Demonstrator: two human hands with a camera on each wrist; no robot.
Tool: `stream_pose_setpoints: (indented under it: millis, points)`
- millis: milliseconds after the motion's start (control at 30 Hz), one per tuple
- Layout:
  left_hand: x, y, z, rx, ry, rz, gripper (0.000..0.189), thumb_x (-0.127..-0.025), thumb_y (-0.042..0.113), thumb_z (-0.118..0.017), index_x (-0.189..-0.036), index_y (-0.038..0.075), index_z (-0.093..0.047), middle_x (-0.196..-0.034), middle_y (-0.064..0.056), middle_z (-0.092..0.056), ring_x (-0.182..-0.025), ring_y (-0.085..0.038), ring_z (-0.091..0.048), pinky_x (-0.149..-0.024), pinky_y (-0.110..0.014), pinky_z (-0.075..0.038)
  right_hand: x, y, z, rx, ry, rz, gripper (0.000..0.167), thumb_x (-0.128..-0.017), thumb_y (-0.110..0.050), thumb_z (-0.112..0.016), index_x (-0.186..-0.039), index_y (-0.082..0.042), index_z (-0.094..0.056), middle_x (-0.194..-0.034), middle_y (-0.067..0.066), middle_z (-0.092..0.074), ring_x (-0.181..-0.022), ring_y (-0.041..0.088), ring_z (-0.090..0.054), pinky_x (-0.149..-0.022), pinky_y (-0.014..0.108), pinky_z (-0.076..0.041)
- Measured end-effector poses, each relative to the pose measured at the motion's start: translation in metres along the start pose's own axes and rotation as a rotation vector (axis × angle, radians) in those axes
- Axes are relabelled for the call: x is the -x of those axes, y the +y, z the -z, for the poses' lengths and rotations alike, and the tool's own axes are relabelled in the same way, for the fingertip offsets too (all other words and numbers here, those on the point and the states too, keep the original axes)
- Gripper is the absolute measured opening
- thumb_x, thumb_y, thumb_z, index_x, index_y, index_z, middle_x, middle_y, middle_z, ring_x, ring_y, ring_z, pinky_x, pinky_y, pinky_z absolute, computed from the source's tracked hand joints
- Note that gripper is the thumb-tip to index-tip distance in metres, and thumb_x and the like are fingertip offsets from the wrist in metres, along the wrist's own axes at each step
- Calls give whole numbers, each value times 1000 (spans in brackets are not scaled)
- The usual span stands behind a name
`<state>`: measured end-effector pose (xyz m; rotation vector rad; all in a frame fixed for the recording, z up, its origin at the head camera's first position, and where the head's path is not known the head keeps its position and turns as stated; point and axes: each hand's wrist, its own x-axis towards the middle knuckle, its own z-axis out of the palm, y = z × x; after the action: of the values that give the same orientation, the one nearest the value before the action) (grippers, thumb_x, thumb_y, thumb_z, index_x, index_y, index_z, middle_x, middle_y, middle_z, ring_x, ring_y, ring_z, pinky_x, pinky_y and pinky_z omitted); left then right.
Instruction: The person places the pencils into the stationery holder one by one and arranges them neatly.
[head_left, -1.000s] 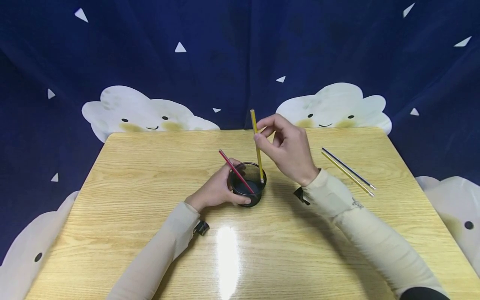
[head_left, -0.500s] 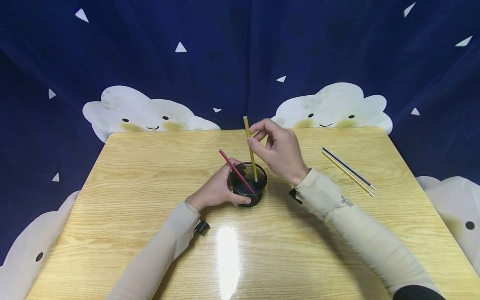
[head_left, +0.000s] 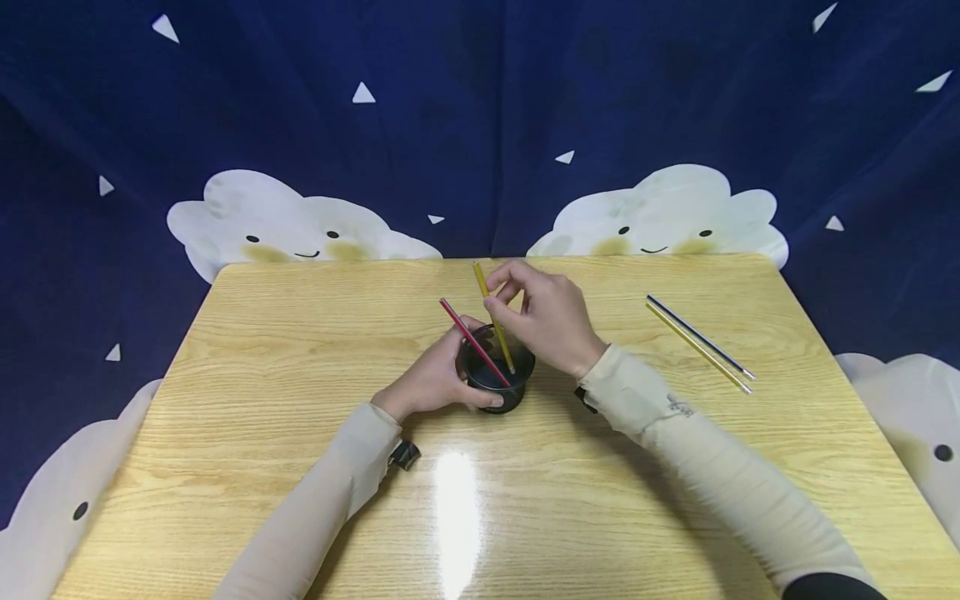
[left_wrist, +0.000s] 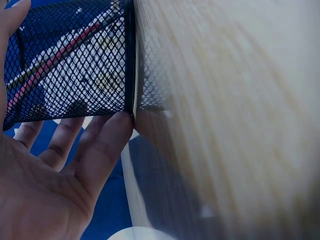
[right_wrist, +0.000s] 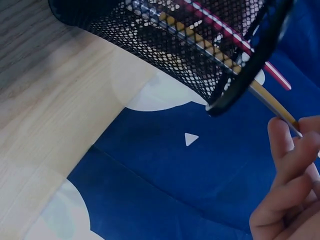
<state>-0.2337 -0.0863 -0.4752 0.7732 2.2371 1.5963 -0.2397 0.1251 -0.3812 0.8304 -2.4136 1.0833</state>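
Observation:
A black mesh pencil cup (head_left: 517,392) stands on the wooden table, and my left hand (head_left: 431,379) grips it round its left side. Inside it a red pencil (head_left: 468,337) leans to the left over the rim. With thumb and fingertips my right hand (head_left: 551,321) pinches a yellow pencil (head_left: 481,279) whose lower end is down inside the cup. Through the mesh in the right wrist view, the yellow pencil (right_wrist: 272,101) lies beside the red pencil (right_wrist: 277,75). The left wrist view shows the cup's base (left_wrist: 130,60) at the tabletop, with fingers below the mesh.
To the right, a dark blue pencil (head_left: 697,333) and another yellow pencil (head_left: 697,346) lie side by side on the table (head_left: 247,367). Behind the table's far edge hangs a dark blue curtain (head_left: 450,125) with white clouds and triangles.
My right hand has moved left and down, carrying the yellow pencil deeper into the cup; the pencil now tilts further left. My left hand and the cup have stayed put.

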Motion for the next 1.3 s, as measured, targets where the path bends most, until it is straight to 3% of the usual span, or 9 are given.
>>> stream_pose_setpoints:
  millis: [333,600,767,1300]
  points:
    - [1,-1,-1,65,-17,-3,92,-74,6,-102,-147,13,-46,-138,-6,-63,-125,-22,-64,-108,-39,-52,3,1,-8,74,-107,-26,13,-96,-18,-76,-106,-10,-73,-85,-2,-79,-52,8,-51,-52,37,-43]
    - [2,1,0,5,-1,14,96,-74,12,-103,-151,17,-46,-138,-2,-65,-124,-19,-64,-111,-39,-48,5,4,-12,119,-144,-27,14,-95,-19,-82,-104,-12,-75,-84,-3,-80,-56,10,-59,-54,40,-46]
    - [1,2,1,30,-20,8,99,-76,9,-101,-157,14,-45,-142,-2,-65,-127,-19,-64,-114,-39,-47,6,4,-15,122,-154,-29,13,-94,-19,-83,-104,-13,-77,-84,-3,-81,-58,9,-63,-55,41,-48]
    - [1,1,1,72,-36,8,96,-77,7,-101,-155,14,-46,-138,-3,-67,-123,-19,-66,-110,-39,-50,6,4,-21,119,-147,-7,11,-95,-17,-83,-104,-12,-80,-82,-1,-80,-67,15,-73,-54,38,-52]
